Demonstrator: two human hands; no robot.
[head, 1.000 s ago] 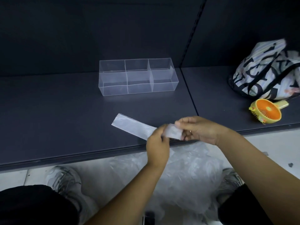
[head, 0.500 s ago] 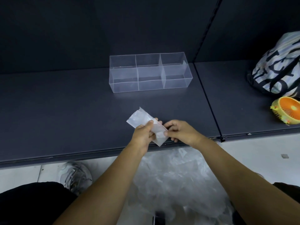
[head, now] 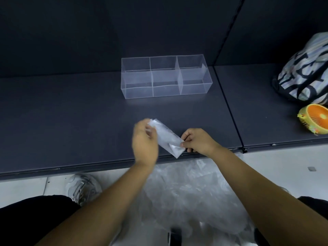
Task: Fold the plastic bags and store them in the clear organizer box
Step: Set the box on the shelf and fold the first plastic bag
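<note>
folded bag held in both hands, over the shelf's front edge

your left hand (head: 144,141) and right hand (head: 197,141) hold one folded plastic bag (head: 167,137) between them, a short pale strip lying slantwise just above the front of the dark shelf (head: 71,112). your right thumb and curled fingers pinch its near corner. your left hand is blurred; its fingers look curled round the far end, though the fingertips can't be made out. the clear organizer box (head: 138,86) stands further back on the shelf, well apart from the bag, with three compartments in a row. below your forearms a pile of loose plastic bags (head: 186,192) lies on the pale floor, beside a shoe (head: 83,187). at the right, on the next shelf panel, a patterned bag (head: 305,77) sits behind an orange fan (head: 316,119).
</note>
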